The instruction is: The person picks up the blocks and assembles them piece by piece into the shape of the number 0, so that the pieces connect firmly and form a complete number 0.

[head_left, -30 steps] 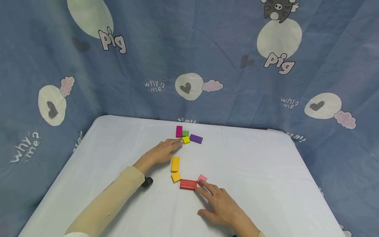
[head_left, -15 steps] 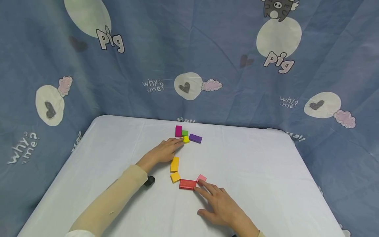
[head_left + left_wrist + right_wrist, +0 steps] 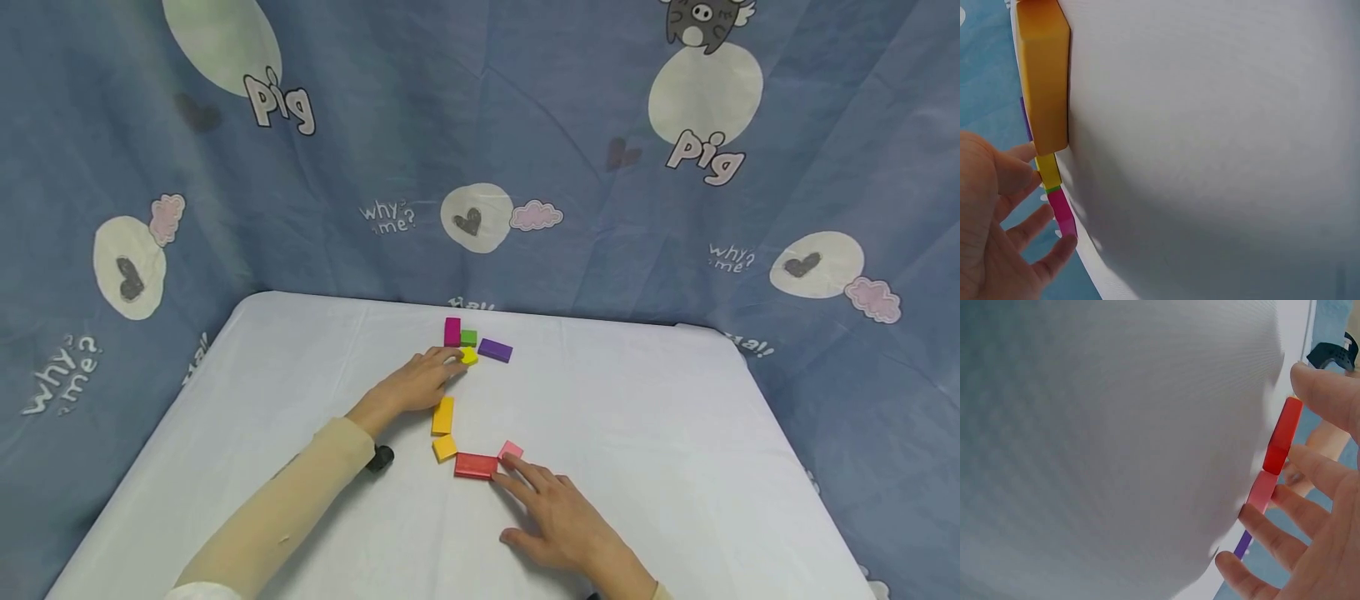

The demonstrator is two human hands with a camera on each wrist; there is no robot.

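Several coloured blocks lie on a white table. My left hand reaches forward with its fingers fairly straight, and the fingertips rest on a small yellow block. Just beyond that block are a magenta block, a green block and a purple block. In the left wrist view a fingertip touches the yellow block beside the long orange block. My right hand lies flat on the table, its fingertips touching the red block and the pink block.
A long orange block and a small orange block lie between the two hands. A black wrist strap sits at the left cuff. A blue printed cloth hangs behind and beside the table.
My left fingertips have slid a little further onto the yellow block, which shifted slightly. The right hand has stayed in place.
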